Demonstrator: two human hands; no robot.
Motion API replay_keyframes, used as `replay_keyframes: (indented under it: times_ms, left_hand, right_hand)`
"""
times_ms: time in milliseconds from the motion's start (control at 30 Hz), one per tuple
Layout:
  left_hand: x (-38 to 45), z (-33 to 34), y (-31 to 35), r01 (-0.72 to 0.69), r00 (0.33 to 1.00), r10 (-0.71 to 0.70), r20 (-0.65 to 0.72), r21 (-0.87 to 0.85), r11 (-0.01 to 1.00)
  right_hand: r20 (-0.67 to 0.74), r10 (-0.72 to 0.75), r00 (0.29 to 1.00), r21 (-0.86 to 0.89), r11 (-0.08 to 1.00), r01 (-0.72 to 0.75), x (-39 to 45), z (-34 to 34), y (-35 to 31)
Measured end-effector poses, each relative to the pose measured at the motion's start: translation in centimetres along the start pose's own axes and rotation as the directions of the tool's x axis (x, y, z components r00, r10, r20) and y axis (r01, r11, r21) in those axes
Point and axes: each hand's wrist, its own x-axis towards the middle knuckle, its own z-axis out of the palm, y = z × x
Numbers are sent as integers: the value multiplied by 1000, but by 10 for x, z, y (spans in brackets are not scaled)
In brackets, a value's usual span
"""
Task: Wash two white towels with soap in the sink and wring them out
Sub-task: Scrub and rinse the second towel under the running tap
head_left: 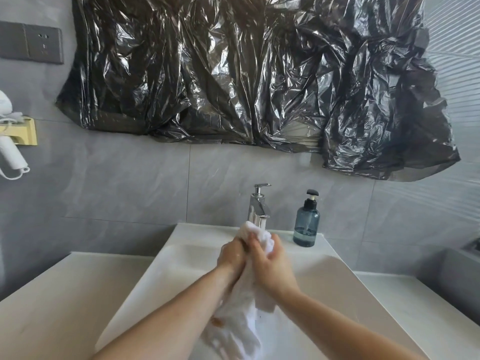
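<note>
Both forearms enter from the lower edge of the frame and converge at the centre, above the basin of the white sink (335, 279). The left hand (232, 256) and right hand (271, 261) are pressed together around a bunched white towel (244, 302). The fingers of both hands are curled round the cloth and grip it; the right thumb lies across the top of the bundle, close to the left hand's knuckles. The wrists are angled inward toward one another, the backs of the hands facing the camera.

The upper end of the towel protrudes above the hands, just below the spout of the chrome faucet (258, 206) at centre frame. The remainder hangs down between the forearms into the basin, toward the lower centre of the frame, and appears wet. Whether a second towel lies within this mass cannot be told.

A blue-tinted soap dispenser (306, 226) with a black pump stands on the sink rim, right of the faucet, apart from the hands. The sink is set in a pale table (52, 294). Black plastic sheeting (246, 74) covers the wall across the upper frame. A white hair dryer (10, 152) hangs at the left edge, below a grey wall socket (42, 45).
</note>
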Motion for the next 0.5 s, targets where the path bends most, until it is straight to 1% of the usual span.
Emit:
replay_keyframes:
  times_ms: [33, 67, 133, 167, 233, 267, 333, 400, 433, 500]
  left_hand:
    - [0, 0, 0, -21, 1000, 21, -4, 55, 998]
    - [-2, 0, 1, -51, 999, 50, 13, 72, 996]
    - [-2, -1, -1, -57, 998, 55, 30, 90, 994]
    - [1, -2, -3, -38, 999, 34, 37, 120, 992]
    - [4, -4, -6, -16, 999, 9, 37, 193, 981]
    - [5, -2, -8, -21, 999, 13, 42, 202, 979]
    - [3, 2, -8, -52, 997, 42, 72, 152, 987]
    - [1, 6, -9, -89, 992, 73, 106, 153, 984]
    - [2, 4, -8, -102, 990, 84, 116, 160, 982]
    - [5, 2, -10, -74, 992, 62, 114, 108, 991]
  right_hand:
    - [-32, 19, 999, -38, 999, -20, 5, -3, -1]
    - [-64, 43, 997, -54, 997, -47, 10, -5, 0]
    - [-79, 59, 995, -39, 997, -62, 11, -4, 6]
    - [-48, 53, 997, -66, 996, -56, 7, -1, 8]
    - [39, -13, 999, -113, 993, 17, -1, 5, 16]
    - [50, -32, 998, -123, 992, 38, 2, 3, 19]
    - [12, -45, 999, -121, 992, 46, 15, -5, 21]
    - [-25, -45, 999, -94, 995, 42, 17, -7, 25]
    - [-13, -36, 999, -89, 995, 35, 14, -4, 29]
    - [70, 4, 998, -107, 994, 3, 6, 2, 37]
